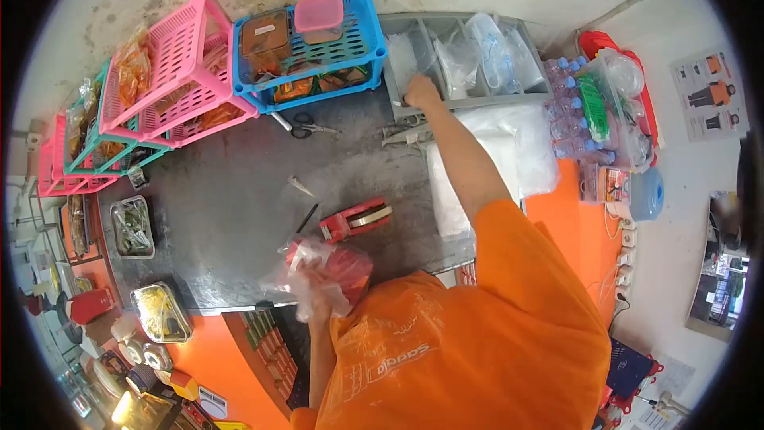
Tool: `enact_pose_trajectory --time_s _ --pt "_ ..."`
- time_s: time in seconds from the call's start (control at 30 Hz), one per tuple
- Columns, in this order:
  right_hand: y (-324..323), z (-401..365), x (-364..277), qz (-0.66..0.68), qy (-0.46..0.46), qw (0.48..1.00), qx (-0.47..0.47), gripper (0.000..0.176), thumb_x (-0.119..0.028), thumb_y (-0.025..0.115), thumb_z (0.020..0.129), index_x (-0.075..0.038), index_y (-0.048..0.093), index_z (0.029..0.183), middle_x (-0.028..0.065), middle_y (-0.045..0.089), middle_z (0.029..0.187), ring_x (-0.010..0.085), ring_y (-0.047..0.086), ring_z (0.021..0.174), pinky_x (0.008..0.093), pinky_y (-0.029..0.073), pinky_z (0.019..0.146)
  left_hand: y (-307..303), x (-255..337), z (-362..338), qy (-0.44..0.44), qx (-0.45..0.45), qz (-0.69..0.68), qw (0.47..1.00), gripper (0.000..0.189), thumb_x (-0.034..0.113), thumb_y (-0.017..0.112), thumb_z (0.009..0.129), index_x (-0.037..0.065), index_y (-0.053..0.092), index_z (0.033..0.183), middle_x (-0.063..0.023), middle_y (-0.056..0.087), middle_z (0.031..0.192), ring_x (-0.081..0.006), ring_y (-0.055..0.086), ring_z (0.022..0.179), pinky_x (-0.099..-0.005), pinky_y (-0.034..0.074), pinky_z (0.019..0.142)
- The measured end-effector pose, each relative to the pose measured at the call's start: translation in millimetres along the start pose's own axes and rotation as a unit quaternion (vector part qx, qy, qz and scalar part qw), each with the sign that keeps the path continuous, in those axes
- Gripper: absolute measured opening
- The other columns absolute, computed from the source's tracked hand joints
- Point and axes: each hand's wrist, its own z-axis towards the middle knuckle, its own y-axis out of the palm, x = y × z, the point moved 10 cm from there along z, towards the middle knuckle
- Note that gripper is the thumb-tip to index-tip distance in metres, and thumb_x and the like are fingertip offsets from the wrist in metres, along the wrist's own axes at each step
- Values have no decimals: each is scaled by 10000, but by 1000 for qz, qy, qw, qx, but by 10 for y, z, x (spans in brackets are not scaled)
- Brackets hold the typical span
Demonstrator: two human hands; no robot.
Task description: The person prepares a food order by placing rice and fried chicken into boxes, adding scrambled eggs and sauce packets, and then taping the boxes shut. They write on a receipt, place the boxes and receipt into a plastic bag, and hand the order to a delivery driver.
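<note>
My left hand [320, 303] is closed round a clear plastic bag [306, 280] with something red in it, close to my body at the table's near edge. My right arm stretches forward to a grey divided tray [509, 101] at the back. There my right hand [422, 92] has its fingers curled at the front of the leftmost compartment, which holds clear plastic bags [410, 52]. Whatever those fingers grip is too small to make out. A red tape dispenser [356, 219] lies on the table just beyond the held bag.
Scissors [310, 126] and a black pen [306, 217] lie on the dark table [215, 215]. Blue [370, 48] and pink baskets [179, 72] line the back left. A stack of white plastic bags [469, 179] lies right, near small water bottles [569, 103]. Food trays [132, 227] sit left.
</note>
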Motion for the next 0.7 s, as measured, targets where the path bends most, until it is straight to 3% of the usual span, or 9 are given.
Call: enact_pose_trajectory --time_s 0.07,0.1,0.13,0.2,0.23,0.4,0.5,0.57,0.7 --pt "187 45 125 -17 64 997 -47 418 -169 695 757 35 616 1113 279 607 1174 400 592 1112 439 495 945 -205 -136 -51 -87 88 -17 992 567 406 371 1037 -40 310 1382 -79 545 1006 -170 531 959 -336 455 894" --pt "172 49 101 -19 60 997 -49 418 -169 695 757 35 616 1113 279 607 1174 400 592 1112 439 495 945 -177 -81 0 -67 92 -51 992 614 471 315 1030 -55 353 1345 -41 525 897 -123 511 815 -286 460 801" --pt "134 25 89 -8 52 998 -39 411 -164 692 759 40 616 1108 283 608 1168 408 590 1113 440 494 948 -173 -51 3 -68 97 -52 992 614 471 315 1030 -55 353 1345 -41 525 897 -123 511 815 -286 460 801" --pt "109 -77 93 5 49 998 -34 405 -159 688 761 46 616 1103 287 609 1163 416 587 1113 442 492 950 -122 48 -12 -118 81 10 990 546 464 328 1033 -30 460 1226 -7 486 781 -82 448 674 -240 425 684" --pt "116 -75 83 -9 60 997 -46 347 -148 628 806 22 627 1108 262 609 1187 399 586 1131 442 495 946 -10 239 72 -55 41 77 995 457 456 347 1032 38 527 983 4 453 710 -64 392 600 -224 374 609" --pt "93 -30 133 -4 66 996 -58 333 -161 590 846 2 629 1133 236 596 1235 384 587 1142 442 500 938 153 393 142 -6 -15 48 999 421 438 367 1032 103 455 794 6 443 676 -74 384 589 -252 433 689" --pt "-39 -21 49 -95 -58 994 -7 327 -203 629 828 21 658 1064 236 646 1130 376 630 1058 435 515 904 78 249 124 -33 -5 -1 999 425 439 380 1028 112 439 763 7 441 677 -77 381 585 -280 459 748" --pt "-146 51 124 -84 -93 991 53 229 -277 699 783 -54 744 812 192 688 927 343 670 909 408 530 830 59 230 130 -56 -22 9 998 438 461 399 1015 112 458 759 8 441 686 -78 382 590 -267 444 728" --pt "-461 -227 -4 -76 -173 975 116 204 -266 689 779 -72 748 802 189 684 809 340 677 804 405 536 758 71 267 179 -44 -70 -17 996 445 462 393 1017 109 467 758 9 442 695 -78 391 600 -251 409 676"
